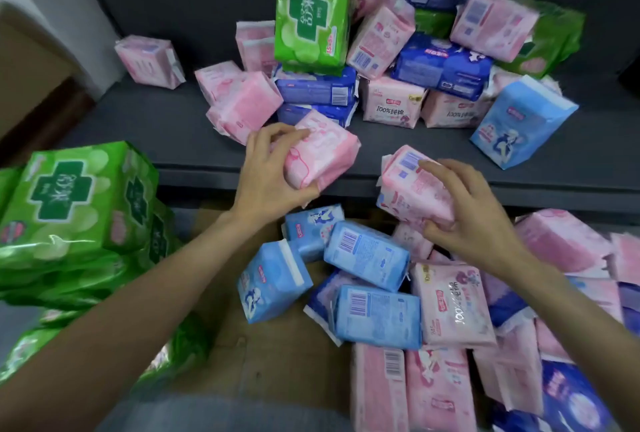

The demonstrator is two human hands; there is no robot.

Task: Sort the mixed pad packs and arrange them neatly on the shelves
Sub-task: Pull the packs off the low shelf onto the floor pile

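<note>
Left hand [268, 168] grips a pink pack [322, 151] at the dark shelf's [173, 141] front edge; right hand [474, 213] fingers curl round another pink pack [412, 186] just below it, above mixed blue packs [367, 255]

Both forearms outstretched, left hand [268, 168] and right hand [474, 210] fingers curled, gripping.

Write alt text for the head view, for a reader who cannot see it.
Each of a person's hands grips a pink pad pack at the front edge of a dark shelf: left hand, right hand. Mixed pink, blue and green packs are heaped on the shelf and below it.
</note>
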